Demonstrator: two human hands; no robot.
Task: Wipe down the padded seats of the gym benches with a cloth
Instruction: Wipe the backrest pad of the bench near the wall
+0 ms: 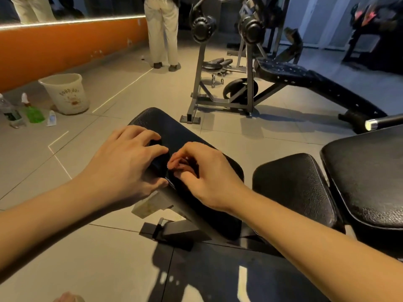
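Left grip (122,162) curls round the dark cloth (160,164) lying on the seat (174,129); right grip (202,173) pinches its hem, I think. I judge the cloth light and limp, so I'd hold it folded under a palm.

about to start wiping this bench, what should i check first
1. Cloth in hand: cannot tell; dark fold under left hand blends with pad.
2. Right hand also over pad: ok.
3. Far end of pad bare: ok.
4. Spray bottles at hand: not ok, on floor by bucket.
5. Person standing clear of pad: ok.
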